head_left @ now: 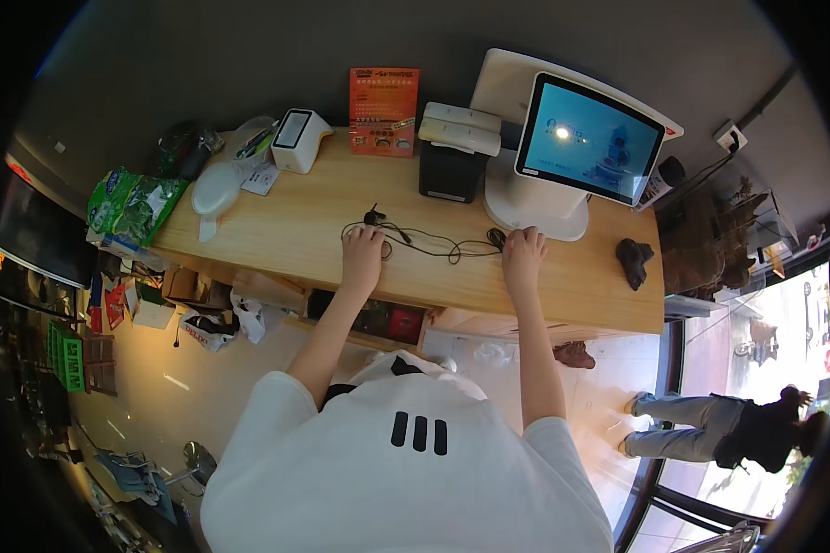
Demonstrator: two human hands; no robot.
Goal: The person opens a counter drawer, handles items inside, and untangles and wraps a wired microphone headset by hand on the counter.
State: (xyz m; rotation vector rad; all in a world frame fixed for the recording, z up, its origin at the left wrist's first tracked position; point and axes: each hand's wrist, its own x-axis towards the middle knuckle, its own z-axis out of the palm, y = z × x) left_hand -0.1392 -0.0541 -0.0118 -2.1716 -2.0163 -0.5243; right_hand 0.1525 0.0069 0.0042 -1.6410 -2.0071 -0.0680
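black cable (455,249) lies on table (295,217) | between left hand (363,251) by plug (374,217), right hand (524,251) by coil (496,239) | grip: cannot tell

We wear a loose white T-shirt (369,502) with short white sleeves: the left sleeve (281,405) and the right sleeve (555,447). Three short black bars (420,433) with rounded corners run side by side across it, stepping slightly lower toward our right. Small black patches (405,366) show near the top.
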